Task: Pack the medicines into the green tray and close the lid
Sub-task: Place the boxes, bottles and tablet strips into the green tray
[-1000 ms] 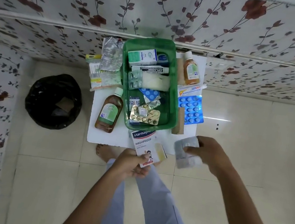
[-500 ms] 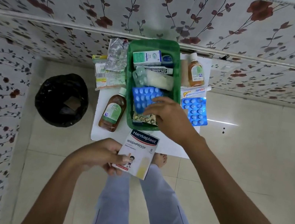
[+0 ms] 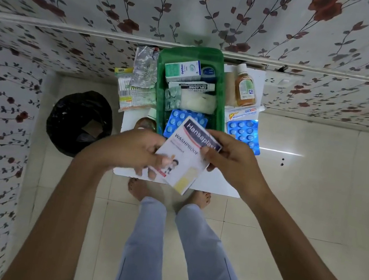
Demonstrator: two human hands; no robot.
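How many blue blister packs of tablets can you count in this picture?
2. One blue blister pack lies inside the green tray; the other lies on the table right of it. The box and hands may hide more.

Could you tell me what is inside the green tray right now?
In the green tray: an Optibex box, a Cipladine tube, a clear blister strip, white gauze and a blue blister pack. The Hansaplast box hides the near end.

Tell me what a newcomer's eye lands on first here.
First, the white Hansaplast box, held by the left hand and right hand over the near end of the green tray. Next, the blue blister strip in that crowded tray, and the black bin on the floor to the left.
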